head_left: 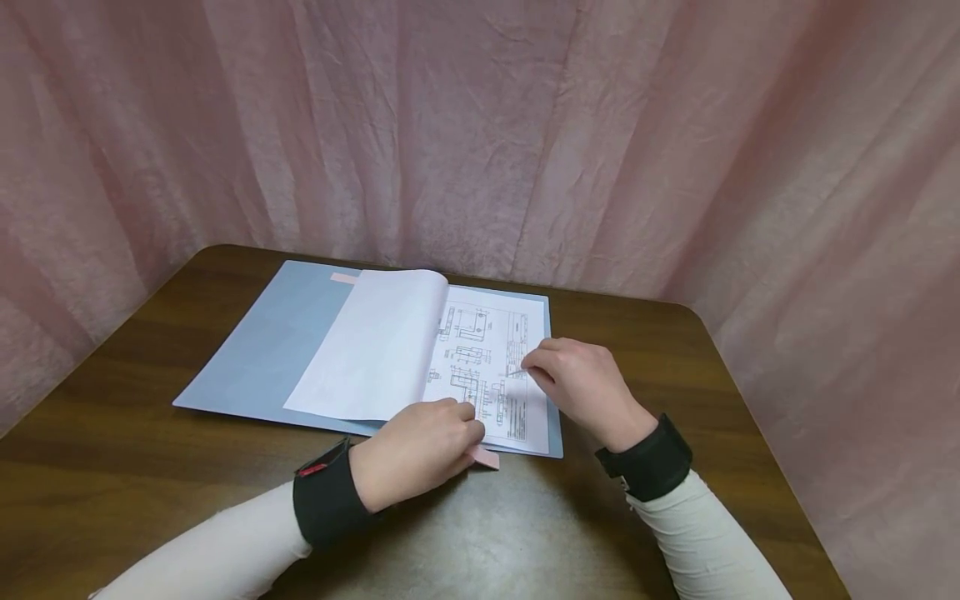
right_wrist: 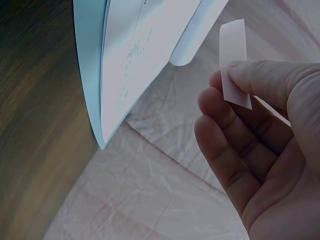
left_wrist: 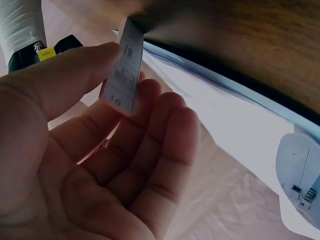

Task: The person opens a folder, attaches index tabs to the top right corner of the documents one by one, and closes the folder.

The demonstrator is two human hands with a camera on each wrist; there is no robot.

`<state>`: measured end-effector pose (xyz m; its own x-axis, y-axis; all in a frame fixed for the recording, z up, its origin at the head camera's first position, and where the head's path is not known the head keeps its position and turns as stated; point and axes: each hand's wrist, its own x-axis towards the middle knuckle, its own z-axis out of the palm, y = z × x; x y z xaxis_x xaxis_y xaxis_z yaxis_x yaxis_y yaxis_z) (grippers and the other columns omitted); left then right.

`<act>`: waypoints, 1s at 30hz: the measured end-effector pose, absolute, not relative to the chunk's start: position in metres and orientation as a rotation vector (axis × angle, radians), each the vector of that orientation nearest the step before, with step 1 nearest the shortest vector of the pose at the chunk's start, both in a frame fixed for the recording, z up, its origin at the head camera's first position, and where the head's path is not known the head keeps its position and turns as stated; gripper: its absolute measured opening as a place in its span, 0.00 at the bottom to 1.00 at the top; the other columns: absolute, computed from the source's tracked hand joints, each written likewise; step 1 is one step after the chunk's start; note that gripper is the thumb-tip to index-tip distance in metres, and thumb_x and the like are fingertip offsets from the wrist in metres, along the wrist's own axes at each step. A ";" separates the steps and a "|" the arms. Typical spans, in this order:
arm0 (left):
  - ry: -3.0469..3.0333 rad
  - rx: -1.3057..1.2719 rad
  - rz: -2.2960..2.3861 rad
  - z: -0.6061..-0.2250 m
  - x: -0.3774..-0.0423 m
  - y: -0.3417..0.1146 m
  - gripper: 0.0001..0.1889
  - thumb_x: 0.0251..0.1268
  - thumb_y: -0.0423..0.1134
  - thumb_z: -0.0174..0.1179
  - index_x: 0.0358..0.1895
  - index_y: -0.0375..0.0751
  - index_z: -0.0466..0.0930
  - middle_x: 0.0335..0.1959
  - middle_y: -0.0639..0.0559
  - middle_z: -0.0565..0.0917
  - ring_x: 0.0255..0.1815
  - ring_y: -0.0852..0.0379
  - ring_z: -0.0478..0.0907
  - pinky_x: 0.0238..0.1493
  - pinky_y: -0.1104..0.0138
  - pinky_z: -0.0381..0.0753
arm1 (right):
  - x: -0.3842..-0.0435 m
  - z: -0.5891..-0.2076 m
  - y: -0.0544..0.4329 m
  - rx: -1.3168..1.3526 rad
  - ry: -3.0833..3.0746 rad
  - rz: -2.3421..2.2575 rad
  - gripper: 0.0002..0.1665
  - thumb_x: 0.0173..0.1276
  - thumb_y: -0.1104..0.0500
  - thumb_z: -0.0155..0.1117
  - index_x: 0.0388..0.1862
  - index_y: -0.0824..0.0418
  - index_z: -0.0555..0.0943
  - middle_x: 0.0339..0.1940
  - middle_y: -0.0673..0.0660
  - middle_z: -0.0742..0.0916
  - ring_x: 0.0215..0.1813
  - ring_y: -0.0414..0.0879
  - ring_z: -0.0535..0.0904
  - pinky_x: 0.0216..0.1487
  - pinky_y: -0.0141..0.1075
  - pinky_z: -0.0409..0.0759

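Observation:
My left hand [head_left: 423,446] pinches a small pink pad of sticky tabs [left_wrist: 125,70] between thumb and fingers, at the folder's front edge. Print shows on the pad's pale underside in the left wrist view. Over the right side of the page, my right hand [head_left: 588,387] holds a single pale pink sticky tab [right_wrist: 233,42] by thumb and forefinger, apart from the paper. Below it lies a sheet with technical drawings [head_left: 536,333]. A white sheet [head_left: 375,342] is turned over to the left, its fold curving upward. Both lie on an open blue-grey folder [head_left: 247,350].
Another pink tab [head_left: 345,278] sticks out at the top of the turned sheet. The brown wooden table [head_left: 120,467] has rounded far corners. Pink curtains [head_left: 480,142] hang behind it and along its sides.

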<state>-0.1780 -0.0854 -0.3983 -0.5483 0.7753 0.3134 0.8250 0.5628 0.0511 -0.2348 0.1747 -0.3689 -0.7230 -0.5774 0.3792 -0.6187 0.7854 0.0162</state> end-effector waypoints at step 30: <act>-2.703 -1.333 -0.178 -0.399 -0.171 -0.081 0.06 0.71 0.40 0.77 0.36 0.44 0.90 0.26 0.55 0.80 0.25 0.59 0.73 0.27 0.67 0.71 | -0.232 -0.367 0.172 0.883 -2.692 0.189 0.12 0.67 0.64 0.85 0.48 0.55 0.96 0.42 0.51 0.94 0.39 0.44 0.85 0.41 0.37 0.84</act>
